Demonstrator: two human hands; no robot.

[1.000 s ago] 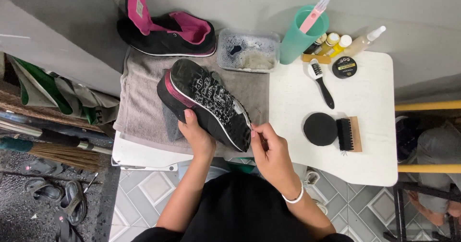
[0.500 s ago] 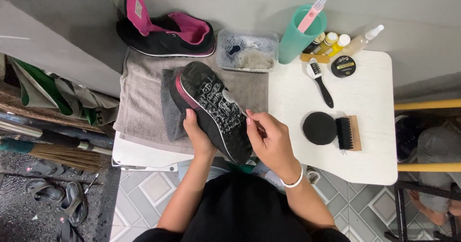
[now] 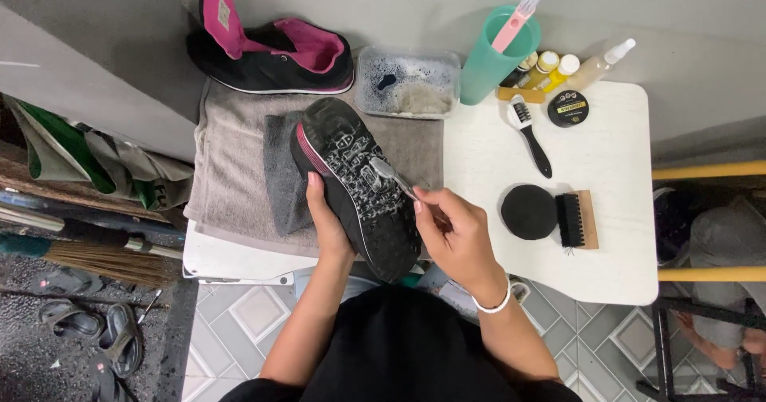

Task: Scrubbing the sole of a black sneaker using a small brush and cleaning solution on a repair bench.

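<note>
Black shoe (image 3: 357,185), sole up over the grey towel (image 3: 231,171) at the worktop's left edge, gripped by left hand (image 3: 327,220); small brush (image 3: 391,176) pinched in right hand (image 3: 455,234), now shifted mid-sole (scrubbing under way).

White table (image 3: 614,242), grey towel (image 3: 231,171), black brushes (image 3: 531,135), green cup (image 3: 491,67)

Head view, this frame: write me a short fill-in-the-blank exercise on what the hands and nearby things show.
1. The left hand holds a black shoe with its ____ turned up.
2. The right hand presses a small ____ against that shoe.
3. The second shoe has a ____ lining.
4. The towel under the held shoe is ____.

Missing words: sole; brush; pink; grey
</note>
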